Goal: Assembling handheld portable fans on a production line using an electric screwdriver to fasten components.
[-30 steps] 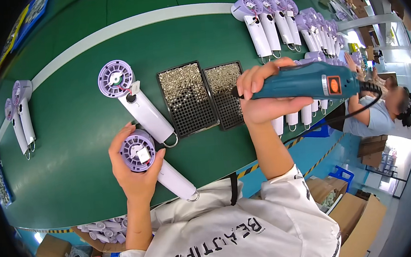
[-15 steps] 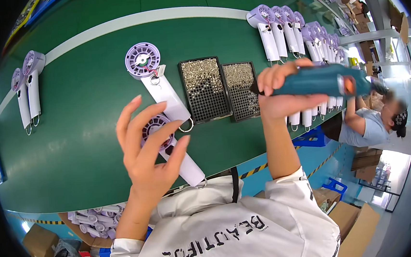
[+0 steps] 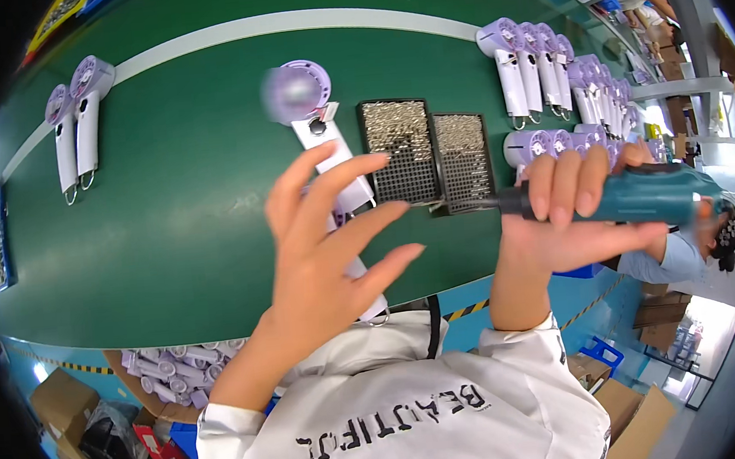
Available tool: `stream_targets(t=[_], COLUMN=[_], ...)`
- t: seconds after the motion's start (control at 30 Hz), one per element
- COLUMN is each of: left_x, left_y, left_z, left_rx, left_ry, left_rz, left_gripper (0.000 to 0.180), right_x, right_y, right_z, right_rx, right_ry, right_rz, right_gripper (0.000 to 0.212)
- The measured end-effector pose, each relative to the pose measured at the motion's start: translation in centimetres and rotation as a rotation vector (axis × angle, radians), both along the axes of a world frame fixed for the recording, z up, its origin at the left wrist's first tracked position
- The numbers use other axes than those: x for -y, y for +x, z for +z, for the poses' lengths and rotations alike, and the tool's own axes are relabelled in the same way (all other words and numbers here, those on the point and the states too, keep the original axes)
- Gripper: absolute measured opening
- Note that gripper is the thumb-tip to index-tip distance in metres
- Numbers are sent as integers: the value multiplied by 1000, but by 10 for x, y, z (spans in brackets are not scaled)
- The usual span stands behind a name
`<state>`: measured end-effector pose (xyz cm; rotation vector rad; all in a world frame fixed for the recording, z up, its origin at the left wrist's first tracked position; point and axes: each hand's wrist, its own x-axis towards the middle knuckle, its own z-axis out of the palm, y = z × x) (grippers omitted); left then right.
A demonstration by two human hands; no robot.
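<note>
My left hand (image 3: 320, 233) is open, its fingers spread above a white-and-purple handheld fan whose handle (image 3: 377, 302) shows below it. Past the fingertips lies another handheld fan (image 3: 325, 134) with a wire and white tag at its neck. A blurred pale purple disc (image 3: 286, 94) overlaps that fan's round head. Wrapped round a teal electric screwdriver (image 3: 654, 193) is my right hand (image 3: 564, 205). Its thin bit points left along the near edge of two black screw trays (image 3: 403, 182) (image 3: 467, 184); whether a screw sits on the tip I cannot tell.
Rows of handheld fans (image 3: 527, 66) stand on the green table (image 3: 168, 219) at the right, two more (image 3: 83, 122) at the far left. A box of fan parts (image 3: 176, 374) is below the near edge. A co-worker (image 3: 689, 252) is at the right.
The screwdriver has come down, its bit now by the trays' near edge. A blurred disc now shows over the farther fan's head. The whole view has shifted, and my left hand stays spread.
</note>
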<state>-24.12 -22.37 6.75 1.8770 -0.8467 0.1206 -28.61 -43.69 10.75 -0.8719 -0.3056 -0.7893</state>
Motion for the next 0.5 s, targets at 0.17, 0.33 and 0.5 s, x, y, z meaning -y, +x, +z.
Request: stream_targets(t=[0.17, 0.33, 0.5], left_x=[11, -3, -16], left_y=[5, 5, 5], left_z=[-3, -11, -20], left_rx=[-3, -14, -54], left_ry=[-18, -26, -107], left_rz=[-100, -115, -84], left_gripper=[21, 15, 15], right_x=[-25, -37, -52], right_y=[-2, 2, 7], right_z=[8, 4, 3], right_rx=[9, -43, -29], right_ry=[-40, -46, -50], right_rz=[117, 200, 243], right_gripper=[69, 72, 74])
